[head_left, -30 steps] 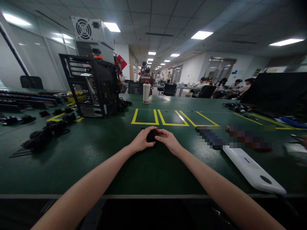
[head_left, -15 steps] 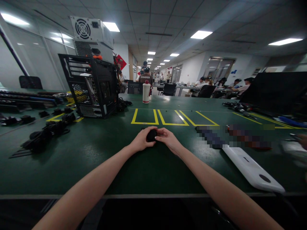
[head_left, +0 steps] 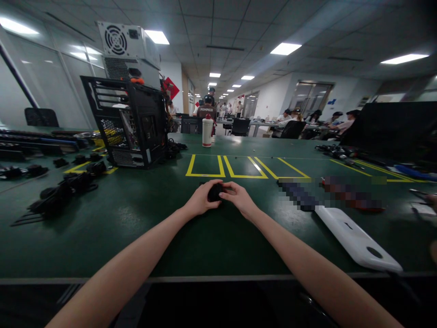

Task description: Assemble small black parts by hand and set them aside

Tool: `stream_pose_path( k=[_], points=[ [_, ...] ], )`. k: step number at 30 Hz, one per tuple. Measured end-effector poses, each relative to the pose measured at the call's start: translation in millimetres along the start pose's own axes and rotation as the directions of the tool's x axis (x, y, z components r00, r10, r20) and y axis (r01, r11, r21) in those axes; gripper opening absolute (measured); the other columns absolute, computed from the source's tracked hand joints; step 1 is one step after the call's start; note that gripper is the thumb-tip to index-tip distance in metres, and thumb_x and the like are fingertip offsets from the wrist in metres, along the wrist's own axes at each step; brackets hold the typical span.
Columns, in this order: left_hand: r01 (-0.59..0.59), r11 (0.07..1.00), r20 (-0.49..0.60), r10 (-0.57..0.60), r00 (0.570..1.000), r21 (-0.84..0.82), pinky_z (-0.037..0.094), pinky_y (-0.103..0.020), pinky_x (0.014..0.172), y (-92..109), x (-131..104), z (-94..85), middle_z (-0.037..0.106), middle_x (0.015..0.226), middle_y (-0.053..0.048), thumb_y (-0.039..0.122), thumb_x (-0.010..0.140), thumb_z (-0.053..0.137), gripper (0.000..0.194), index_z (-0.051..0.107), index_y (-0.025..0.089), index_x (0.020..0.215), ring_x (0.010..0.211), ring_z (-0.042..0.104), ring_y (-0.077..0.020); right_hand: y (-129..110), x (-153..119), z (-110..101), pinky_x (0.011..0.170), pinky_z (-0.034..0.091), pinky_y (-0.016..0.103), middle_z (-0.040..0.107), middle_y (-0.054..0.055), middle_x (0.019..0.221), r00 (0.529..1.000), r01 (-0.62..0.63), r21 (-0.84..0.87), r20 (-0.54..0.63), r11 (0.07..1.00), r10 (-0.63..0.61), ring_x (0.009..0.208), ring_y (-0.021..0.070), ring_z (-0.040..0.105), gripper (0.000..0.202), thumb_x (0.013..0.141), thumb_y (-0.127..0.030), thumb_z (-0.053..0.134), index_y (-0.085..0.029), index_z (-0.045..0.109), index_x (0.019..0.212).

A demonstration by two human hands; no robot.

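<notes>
A small black rounded object (head_left: 215, 192), its exact kind unclear, is between my hands over the green table, a little in front of the yellow tape marks. My left hand (head_left: 199, 200) curls round its left side, thumb at the near side and fingers over the top. From the right, my right hand (head_left: 238, 197) pinches at its edge with thumb and fingertips. The fingers partly cover the object, and what lies beneath it is hidden.
An open black computer case (head_left: 128, 120) stands at the left with a power supply (head_left: 119, 41) above. Black cable bundles (head_left: 64, 191) lie nearer. A white bottle (head_left: 206, 132) stands behind the tape. Right are a white elongated device (head_left: 357, 237) and another person's hand (head_left: 432, 198).
My hands stay on the black object with hardly any movement. The whole view has shifted slightly. At the right edge, the other person's hand and items have moved a little.
</notes>
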State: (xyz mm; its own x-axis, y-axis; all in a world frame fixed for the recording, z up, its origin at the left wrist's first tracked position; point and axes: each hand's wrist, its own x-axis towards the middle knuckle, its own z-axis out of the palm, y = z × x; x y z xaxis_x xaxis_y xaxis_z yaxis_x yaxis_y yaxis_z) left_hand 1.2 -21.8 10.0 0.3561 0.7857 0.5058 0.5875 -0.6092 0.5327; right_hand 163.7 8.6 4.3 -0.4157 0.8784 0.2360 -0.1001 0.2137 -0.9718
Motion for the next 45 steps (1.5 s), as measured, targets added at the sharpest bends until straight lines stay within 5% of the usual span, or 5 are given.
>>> stream_pose_path(
  k=[17,32,45],
  points=[
    [-0.038,0.999,-0.094,0.040,0.995,0.024,0.032,-0.038,0.100,-3.2,-0.1,3.2,0.037,0.117,-0.006,0.020,0.062,0.063,0.062,0.040,0.024,0.119,0.113,0.038,-0.0217,-0.8,-0.9,4.6,0.079,0.044,0.032,0.055,0.004,0.100,0.999,-0.030,-0.004,-0.044,1.000,0.029,0.087,0.0149,0.055,0.035,0.062,-0.028,0.065,-0.019,0.053,0.094],
    [-0.093,0.994,-0.074,0.089,0.993,-0.050,0.034,-0.039,0.097,0.6,0.2,-1.9,0.045,0.118,-0.007,0.016,0.061,0.062,0.059,0.041,0.021,0.116,0.111,0.042,-0.0220,1.5,-2.4,6.2,0.076,0.044,0.033,0.058,0.002,0.089,0.999,-0.009,-0.012,-0.043,1.000,0.009,0.085,0.0149,0.055,0.029,0.064,-0.036,0.062,-0.021,0.055,0.088],
    [-0.100,0.993,-0.081,0.095,0.992,-0.066,0.036,-0.038,0.093,-1.9,-0.4,-1.3,0.047,0.116,-0.008,0.016,0.060,0.061,0.060,0.041,0.019,0.116,0.108,0.044,-0.0217,-3.3,-5.2,6.6,0.087,0.041,0.035,0.057,0.002,0.096,1.000,-0.007,-0.035,-0.003,0.999,0.007,0.091,0.0158,0.055,0.035,0.060,-0.024,0.067,-0.020,0.053,0.092]
  ],
)
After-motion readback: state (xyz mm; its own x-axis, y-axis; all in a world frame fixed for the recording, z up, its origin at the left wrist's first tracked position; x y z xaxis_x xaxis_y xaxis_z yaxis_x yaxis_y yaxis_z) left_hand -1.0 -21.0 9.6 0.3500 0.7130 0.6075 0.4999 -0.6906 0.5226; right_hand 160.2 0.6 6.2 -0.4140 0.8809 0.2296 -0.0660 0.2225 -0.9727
